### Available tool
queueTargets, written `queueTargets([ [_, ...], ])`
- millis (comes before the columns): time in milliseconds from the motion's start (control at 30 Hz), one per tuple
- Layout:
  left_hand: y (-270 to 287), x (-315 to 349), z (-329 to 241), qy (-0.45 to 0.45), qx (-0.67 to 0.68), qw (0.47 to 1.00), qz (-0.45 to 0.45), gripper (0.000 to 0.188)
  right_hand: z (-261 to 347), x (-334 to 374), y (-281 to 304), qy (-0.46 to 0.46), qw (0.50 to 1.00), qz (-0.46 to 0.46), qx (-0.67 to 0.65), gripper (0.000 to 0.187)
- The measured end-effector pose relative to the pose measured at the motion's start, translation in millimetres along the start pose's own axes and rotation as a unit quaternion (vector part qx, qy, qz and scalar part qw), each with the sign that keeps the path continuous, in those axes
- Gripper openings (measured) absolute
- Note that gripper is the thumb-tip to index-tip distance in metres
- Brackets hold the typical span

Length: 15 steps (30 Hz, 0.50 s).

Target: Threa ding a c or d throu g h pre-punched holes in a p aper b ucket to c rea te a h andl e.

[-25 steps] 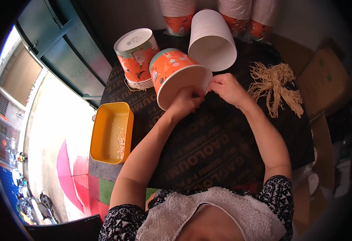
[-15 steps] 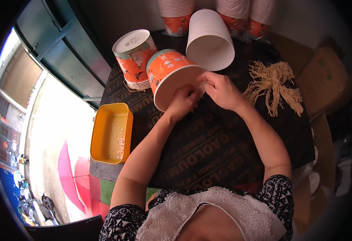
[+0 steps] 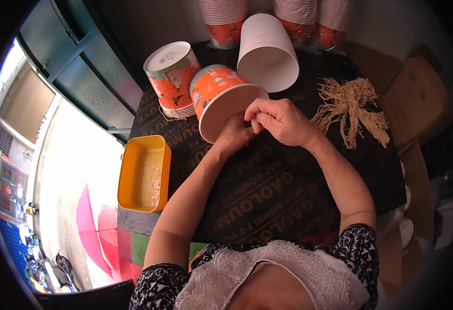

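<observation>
An orange printed paper bucket (image 3: pixel 217 85) lies tilted on the dark table, its white-rimmed mouth facing me. My left hand (image 3: pixel 235 135) reaches into that mouth and grips the bucket by its lower right wall; the fingertips are partly hidden inside. Just right of it, my right hand (image 3: pixel 283 123) is closed in a pinch close to the rim, nearly touching the left hand. Whatever sits between its fingers is hidden. Behind on the left, a stack of upside-down orange buckets (image 3: pixel 172 77) stands with a thin cord loop around its base.
A yellow tub (image 3: pixel 165 155) with small pale and red bits sits at the table's left edge. White nested buckets (image 3: pixel 269 49) lie behind. Bundled beige cords (image 3: pixel 351 106) rest at right. Wrapped bucket stacks (image 3: pixel 225 31) line the back; a cardboard box (image 3: pixel 415 95) stands at far right.
My right hand has moved slightly down and left over the rim, its fingers curling in more. The left hand stays at the bucket, and the view has shifted a little.
</observation>
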<state>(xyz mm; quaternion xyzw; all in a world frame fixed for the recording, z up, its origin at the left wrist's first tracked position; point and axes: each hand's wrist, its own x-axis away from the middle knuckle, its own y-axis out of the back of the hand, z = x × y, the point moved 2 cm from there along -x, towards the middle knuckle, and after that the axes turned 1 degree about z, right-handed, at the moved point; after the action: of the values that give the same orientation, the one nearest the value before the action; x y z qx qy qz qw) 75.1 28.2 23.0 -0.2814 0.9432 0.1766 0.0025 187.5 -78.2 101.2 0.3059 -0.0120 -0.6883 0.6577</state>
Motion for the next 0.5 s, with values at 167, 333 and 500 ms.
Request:
queueTargets([
  [167,-2,-1,5,0.004,0.004,1.000,-0.027,0.013,-6,2,4,0.004,0.998,0.042,0.053,0.013],
  [333,-3,-1,3,0.014,0.031,0.999,-0.034,0.022,-26,3,11,-0.103,0.927,0.001,0.361,0.017],
  [500,-3,-1,4,0.004,0.036,0.999,-0.037,0.023,-43,2,7,-0.156,0.917,-0.006,0.367,0.021],
])
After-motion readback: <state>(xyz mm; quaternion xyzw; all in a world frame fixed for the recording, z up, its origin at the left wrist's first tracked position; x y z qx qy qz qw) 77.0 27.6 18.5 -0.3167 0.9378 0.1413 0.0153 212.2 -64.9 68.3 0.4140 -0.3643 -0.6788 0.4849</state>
